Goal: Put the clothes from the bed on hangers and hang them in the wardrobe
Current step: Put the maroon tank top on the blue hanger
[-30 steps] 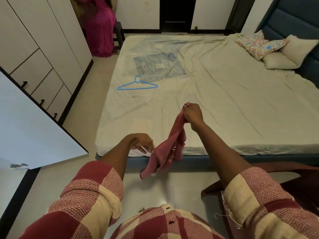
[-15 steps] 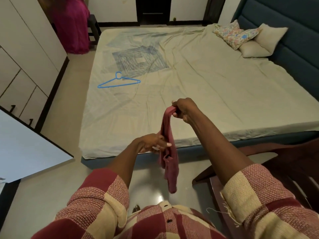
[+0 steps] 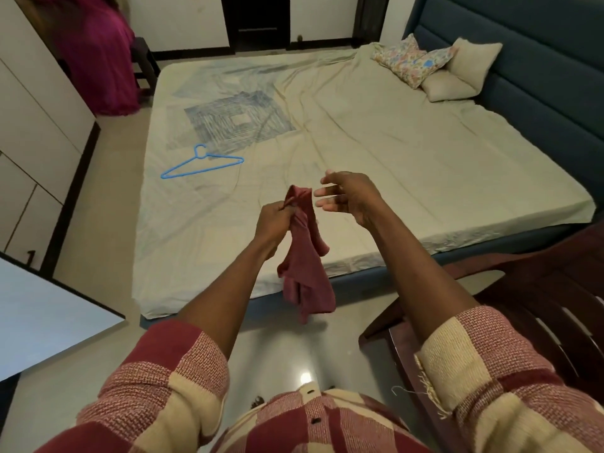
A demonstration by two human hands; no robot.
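The right hand [image 3: 348, 199] has just let go of the red cloth [image 3: 305, 256] & now sits open, fingers spread wide, right beside it. The left hand [image 3: 277, 220] alone pinches the cloth's top, so it hangs bunched above the bed [image 3: 408, 178] edge. Prob. the free hand goes next for the blue hanger [image 3: 201, 165], lying on the bed further left. No labels or writing to read.

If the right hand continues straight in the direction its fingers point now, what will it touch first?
The right hand is open, its fingers pointing left toward the red garment that the left hand grips. It would probably meet the garment's top fold first, just beside the fingertips, though depth is hard to judge in one view.
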